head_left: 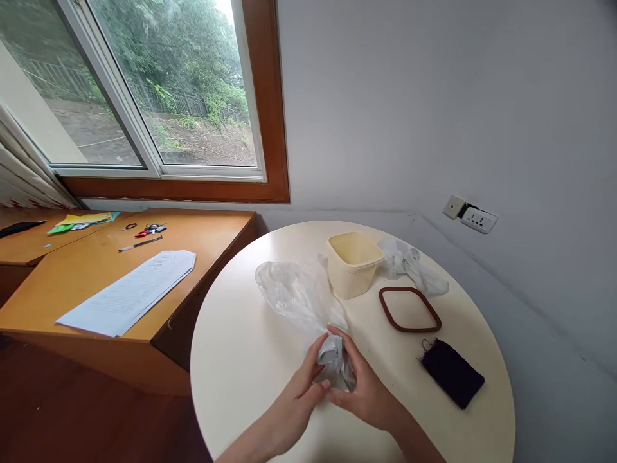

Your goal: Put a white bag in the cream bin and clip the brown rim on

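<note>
Both of my hands close around the gathered end of a crinkled, see-through plastic bag (294, 289) near the front middle of the round table. My left hand (301, 392) grips it from the left, and my right hand (364, 386) from the right, thumbs almost meeting below the bunched plastic. The rest of the bag spreads loosely away toward the back left. Just behind its right side stands a cream square bin (354, 273) with an open top. A brown rounded-square ring (409, 310) lies to the right, with a folded dark cloth (453, 373) nearer me.
A second clear plastic bag (414, 267), twisted, lies behind the bin. The white round table (241, 360) stands beside a wooden desk (212, 238) holding papers (135, 289), a pen (139, 244) and keys (153, 228). A wall socket (479, 219) is at right.
</note>
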Tool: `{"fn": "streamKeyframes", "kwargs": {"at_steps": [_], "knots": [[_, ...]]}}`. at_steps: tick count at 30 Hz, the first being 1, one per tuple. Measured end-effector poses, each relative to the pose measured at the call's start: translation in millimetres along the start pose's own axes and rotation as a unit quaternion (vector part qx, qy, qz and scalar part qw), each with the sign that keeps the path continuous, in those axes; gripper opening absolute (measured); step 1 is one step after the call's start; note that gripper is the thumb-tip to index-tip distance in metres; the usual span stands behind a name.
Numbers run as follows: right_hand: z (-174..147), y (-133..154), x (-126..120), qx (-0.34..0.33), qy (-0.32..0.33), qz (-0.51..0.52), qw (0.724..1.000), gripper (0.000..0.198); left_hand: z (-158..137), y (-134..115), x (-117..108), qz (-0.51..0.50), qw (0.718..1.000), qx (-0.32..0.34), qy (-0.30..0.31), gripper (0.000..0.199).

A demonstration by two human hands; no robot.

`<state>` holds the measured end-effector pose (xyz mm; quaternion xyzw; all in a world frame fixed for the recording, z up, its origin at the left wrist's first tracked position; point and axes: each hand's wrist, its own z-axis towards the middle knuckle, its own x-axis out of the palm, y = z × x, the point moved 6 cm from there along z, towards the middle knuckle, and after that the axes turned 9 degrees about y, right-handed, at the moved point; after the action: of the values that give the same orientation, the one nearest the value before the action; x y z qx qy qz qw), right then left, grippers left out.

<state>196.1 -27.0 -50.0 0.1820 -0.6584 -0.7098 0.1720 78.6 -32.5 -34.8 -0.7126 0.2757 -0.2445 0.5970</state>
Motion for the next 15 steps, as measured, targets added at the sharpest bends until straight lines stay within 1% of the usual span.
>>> {"fn": "streamKeyframes", "kwargs": {"at_steps": [3,5,10,15], "knots": [[2.6,-7.8,-1.6,0.018,-0.049,-0.016,0.999,0.070,0.8,-5.0,4.1,-0.033,0.998,0.022,0.051,0.059],[3.7,-10.8,-2.3,0.024,-0.069,-0.027,0.997,0.065,1.1,-8.8,4.8,-0.049,0.996,0.029,0.070,0.055],[3.4,-8.5,-5.1,0.026,-0.081,-0.060,0.995,0.054,1.5,-11.0,3.5,-0.047,0.996,0.027,0.075,0.051],[4.6,-4.8,-5.2,0.014,-0.074,-0.074,0.994,0.053,1.6,-11.4,5.2,-0.045,0.996,0.025,0.073,0.050]]}}
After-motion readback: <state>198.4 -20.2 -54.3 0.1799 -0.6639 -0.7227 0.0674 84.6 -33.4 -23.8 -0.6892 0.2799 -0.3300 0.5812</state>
